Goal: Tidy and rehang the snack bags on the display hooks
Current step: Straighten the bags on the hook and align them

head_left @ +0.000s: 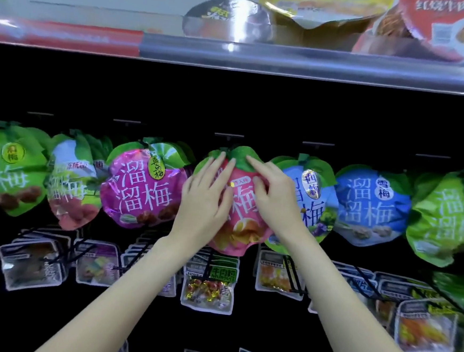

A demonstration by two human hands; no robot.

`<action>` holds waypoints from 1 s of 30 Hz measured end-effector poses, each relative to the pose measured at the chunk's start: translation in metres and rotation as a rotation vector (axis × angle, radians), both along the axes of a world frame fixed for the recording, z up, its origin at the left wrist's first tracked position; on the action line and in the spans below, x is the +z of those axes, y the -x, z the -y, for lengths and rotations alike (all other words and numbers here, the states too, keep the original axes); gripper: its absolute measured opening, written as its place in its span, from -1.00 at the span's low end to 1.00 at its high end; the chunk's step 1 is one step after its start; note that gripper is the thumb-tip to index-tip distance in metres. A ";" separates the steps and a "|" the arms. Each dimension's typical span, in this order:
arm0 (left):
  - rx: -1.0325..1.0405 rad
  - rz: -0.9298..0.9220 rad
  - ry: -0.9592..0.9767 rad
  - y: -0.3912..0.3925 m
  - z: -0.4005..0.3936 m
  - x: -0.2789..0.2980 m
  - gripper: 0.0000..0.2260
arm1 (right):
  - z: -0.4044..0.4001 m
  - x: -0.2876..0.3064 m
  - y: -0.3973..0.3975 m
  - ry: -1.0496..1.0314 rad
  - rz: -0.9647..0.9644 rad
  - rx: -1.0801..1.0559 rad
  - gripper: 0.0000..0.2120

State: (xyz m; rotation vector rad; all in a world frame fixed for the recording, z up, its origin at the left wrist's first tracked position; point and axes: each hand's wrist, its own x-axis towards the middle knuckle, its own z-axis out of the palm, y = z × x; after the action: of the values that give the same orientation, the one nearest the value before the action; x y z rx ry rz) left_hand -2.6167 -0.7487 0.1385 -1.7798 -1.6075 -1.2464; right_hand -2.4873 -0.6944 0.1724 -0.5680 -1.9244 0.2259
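Both hands on the pink bag (240,218), middle of the top hook row, between the magenta bag (141,185) on its left and a blue bag (315,199) on its right.

Left hand (207,196): fingers straight and spread, flat against the bag's left face, tips reaching up to the green leaf top (240,155). No pinch, just pressing/steadying.

Right hand (274,190): index extended along the leaf top, other fingers curled down onto the bag's upper right. Whether the thumb is behind the film I can't tell, so pinch vs. press is unclear.

Key relation: hook (228,138) sits directly above the bag's top centre, just above both sets of fingertips. Bag's long axis is vertical, hanging down from the leaf. Hang hole not visible; can't confirm if it's on the hook. Both hands about equally near; right index is nearest the leaf's centre.

My read: the step is seating/squaring this bag. Next move likely needs the leaf top lined up under the hook and pushed back along it.

Lower row of small packs (208,285) hangs below the wrists.
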 end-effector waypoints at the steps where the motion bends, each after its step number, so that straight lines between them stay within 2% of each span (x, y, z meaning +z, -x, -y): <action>1: 0.011 0.005 0.017 0.001 -0.003 -0.001 -0.48 | -0.002 -0.001 0.002 0.022 0.013 -0.021 -0.63; 5: 0.084 -0.012 0.126 0.006 -0.009 -0.013 -0.48 | -0.008 -0.017 -0.003 0.099 0.064 -0.112 -0.61; 8: 0.063 -0.001 0.102 0.005 -0.010 -0.018 -0.48 | -0.006 -0.026 -0.021 0.028 0.056 -0.113 -0.63; 13: -0.049 0.278 -0.112 -0.010 -0.005 -0.011 -0.59 | 0.003 -0.013 -0.028 -0.118 -0.041 0.051 -0.66; 15: -0.036 0.241 -0.249 -0.010 0.000 -0.008 -0.60 | 0.003 -0.004 -0.026 -0.245 -0.052 0.088 -0.66; 17: 0.023 0.131 -0.331 -0.008 0.001 -0.004 -0.59 | -0.001 0.003 -0.020 -0.285 -0.058 0.092 -0.66; 19: 0.072 0.042 -0.298 -0.008 -0.003 0.003 -0.59 | -0.005 0.009 -0.012 -0.235 -0.095 0.086 -0.66; 22: 0.093 0.009 -0.208 -0.010 -0.012 0.010 -0.55 | -0.010 0.014 -0.004 -0.138 -0.127 0.072 -0.67; 30: 0.099 -0.015 -0.230 -0.011 -0.012 0.008 -0.57 | -0.011 0.011 -0.006 -0.042 -0.118 0.114 -0.67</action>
State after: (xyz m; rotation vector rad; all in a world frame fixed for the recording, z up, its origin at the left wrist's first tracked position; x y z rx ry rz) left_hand -2.6060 -0.7366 0.1469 -1.5474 -1.4602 -1.3106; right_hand -2.4811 -0.6835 0.1830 -0.4086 -1.8439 0.2843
